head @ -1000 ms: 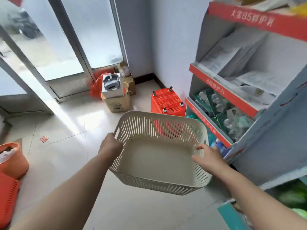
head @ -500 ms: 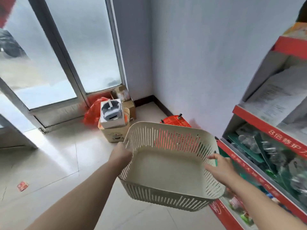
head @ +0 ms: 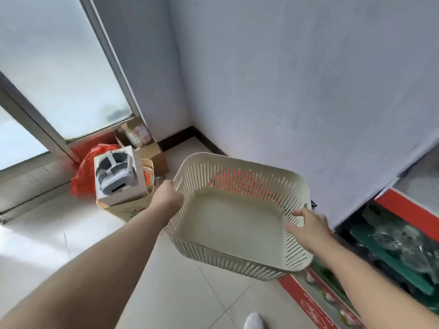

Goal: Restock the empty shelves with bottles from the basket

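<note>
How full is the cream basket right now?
Empty. The basket shows bare floor wall to wall, nothing inside; left hand and right hand grip its rim.

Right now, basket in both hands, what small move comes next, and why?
Probably lower the basket to the floor: it is empty, so nothing is left to shelve. The left hand grips its left rim, the right hand holds the right rim, so it can go down level.

Basket (head: 237,179) left of shelves (head: 409,208)
</note>
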Motion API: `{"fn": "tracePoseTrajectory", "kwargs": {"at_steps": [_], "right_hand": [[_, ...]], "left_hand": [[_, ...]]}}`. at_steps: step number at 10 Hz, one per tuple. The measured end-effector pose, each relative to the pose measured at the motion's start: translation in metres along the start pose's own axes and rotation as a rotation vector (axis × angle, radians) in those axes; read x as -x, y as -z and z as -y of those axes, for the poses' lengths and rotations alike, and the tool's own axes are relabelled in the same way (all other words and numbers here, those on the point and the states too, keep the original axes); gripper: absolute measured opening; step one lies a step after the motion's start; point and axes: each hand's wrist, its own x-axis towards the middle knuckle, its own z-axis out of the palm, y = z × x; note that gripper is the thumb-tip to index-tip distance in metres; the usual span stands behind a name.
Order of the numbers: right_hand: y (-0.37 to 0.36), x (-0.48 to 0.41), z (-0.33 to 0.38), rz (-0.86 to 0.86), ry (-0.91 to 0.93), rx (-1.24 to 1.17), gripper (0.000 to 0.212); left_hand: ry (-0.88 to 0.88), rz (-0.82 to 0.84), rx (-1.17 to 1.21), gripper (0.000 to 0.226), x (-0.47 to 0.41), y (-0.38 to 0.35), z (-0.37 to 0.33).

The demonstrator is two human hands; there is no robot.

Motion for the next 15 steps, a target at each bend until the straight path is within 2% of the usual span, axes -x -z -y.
{"fn": "tracePoseTrajectory", "kwargs": {"at_steps": [1, 2, 3, 4, 5, 7, 8, 9, 11, 12, 13, 15], "right_hand": [[-0.005, -0.039, 0.006, 0.013, -0.024, -0.012, 0.046], [-0.014, -0.076, 0.011, 0.010, -0.075, -0.032, 0.051], [-0.025, -0.110, 0.016, -0.006, -0.138, -0.078, 0.050], [-0.036, -0.144, 0.017, -0.030, -0.185, -0.107, 0.050], [-0.048, -0.175, 0.014, -0.048, -0.232, -0.112, 0.050], [-0.068, -0.211, 0.010, -0.025, -0.318, -0.148, 0.050], [-0.072, -0.223, 0.011, -0.044, -0.285, -0.142, 0.050], [-0.073, -0.229, 0.016, -0.039, -0.244, -0.055, 0.053], [-0.063, -0.220, 0.032, -0.024, -0.094, 0.139, 0.058], [-0.052, -0.197, 0.038, 0.007, 0.056, 0.309, 0.055], [-0.040, -0.158, 0.043, 0.121, 0.214, 0.449, 0.051], [-0.029, -0.073, 0.021, 0.304, 0.313, 0.619, 0.033]], "left_hand": [[-0.048, -0.005, -0.013, 0.050, -0.045, -0.021, -0.023], [-0.078, -0.009, 0.000, 0.056, -0.085, -0.040, -0.043], [-0.117, 0.011, -0.023, 0.052, -0.129, -0.060, -0.057], [-0.146, 0.056, -0.044, 0.045, -0.172, -0.085, -0.068], [-0.169, 0.111, -0.087, 0.049, -0.211, -0.112, -0.078], [-0.149, 0.243, -0.203, 0.064, -0.258, -0.147, -0.097], [-0.127, 0.307, -0.294, 0.072, -0.268, -0.155, -0.095], [-0.117, 0.352, -0.350, 0.069, -0.266, -0.153, -0.090], [-0.202, 0.404, -0.347, 0.054, -0.223, -0.134, -0.102], [-0.327, 0.472, -0.421, 0.049, -0.182, -0.123, -0.107], [-0.404, 0.534, -0.519, 0.045, -0.135, -0.110, -0.108], [-0.551, 0.599, -0.657, 0.038, -0.042, -0.091, -0.106]]}}
